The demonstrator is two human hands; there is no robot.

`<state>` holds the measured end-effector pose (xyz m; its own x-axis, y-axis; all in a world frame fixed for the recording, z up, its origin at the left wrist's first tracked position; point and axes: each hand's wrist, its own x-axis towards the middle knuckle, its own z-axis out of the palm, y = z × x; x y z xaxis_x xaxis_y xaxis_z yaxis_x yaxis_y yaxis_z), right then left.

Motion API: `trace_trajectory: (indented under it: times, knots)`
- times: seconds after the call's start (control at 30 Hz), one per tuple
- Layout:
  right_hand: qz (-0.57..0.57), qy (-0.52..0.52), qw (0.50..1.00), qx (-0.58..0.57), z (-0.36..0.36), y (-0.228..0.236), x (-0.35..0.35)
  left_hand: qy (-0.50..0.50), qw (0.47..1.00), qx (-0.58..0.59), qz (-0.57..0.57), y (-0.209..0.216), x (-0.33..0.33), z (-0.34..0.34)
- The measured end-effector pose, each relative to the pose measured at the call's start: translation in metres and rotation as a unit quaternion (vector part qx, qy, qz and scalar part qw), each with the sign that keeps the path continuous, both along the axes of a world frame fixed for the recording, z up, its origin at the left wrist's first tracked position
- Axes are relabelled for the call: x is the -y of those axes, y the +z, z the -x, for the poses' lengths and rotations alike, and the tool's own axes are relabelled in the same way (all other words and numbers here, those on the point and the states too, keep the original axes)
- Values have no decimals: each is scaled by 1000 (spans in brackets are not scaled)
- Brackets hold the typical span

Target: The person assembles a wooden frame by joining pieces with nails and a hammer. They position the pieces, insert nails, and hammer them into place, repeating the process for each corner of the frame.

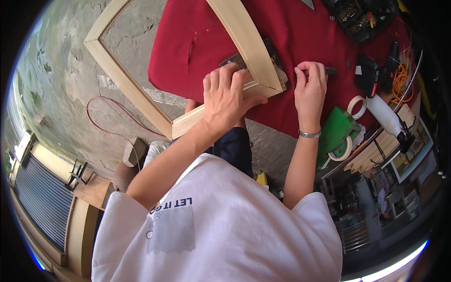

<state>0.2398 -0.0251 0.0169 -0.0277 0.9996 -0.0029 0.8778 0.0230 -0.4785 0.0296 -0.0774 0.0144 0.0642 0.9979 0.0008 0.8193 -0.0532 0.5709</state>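
Wooden frame (pixel 243 37) extends over the red-covered table (pixel 282 113) and out past its left edge, one corner (pixel 277 88) at the near edge. You seem to be steadying that joint; the next move likely calls for a motionless corner. Your left hand (pixel 223 96) wraps the near rail (pixel 189 123); your right hand (pixel 311 87) curls narrowly above the table, its contents unclear.

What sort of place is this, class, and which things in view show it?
Probably a small workshop, perhaps for woodwork. The signs are a pale wooden frame gripped at one corner by the left hand, a red-covered table, and a black tray of small loose parts.
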Motion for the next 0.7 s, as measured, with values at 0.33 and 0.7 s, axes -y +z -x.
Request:
trace_trajectory:
  times: [0.33,0.7]
  knots:
    - [67,-15,920,-386,24,-6,31,54,998,-4,-43,-10,37,-18]
    - [4,157,940,-302,19,-10,21,-120,992,39,-3,-5,10,26]
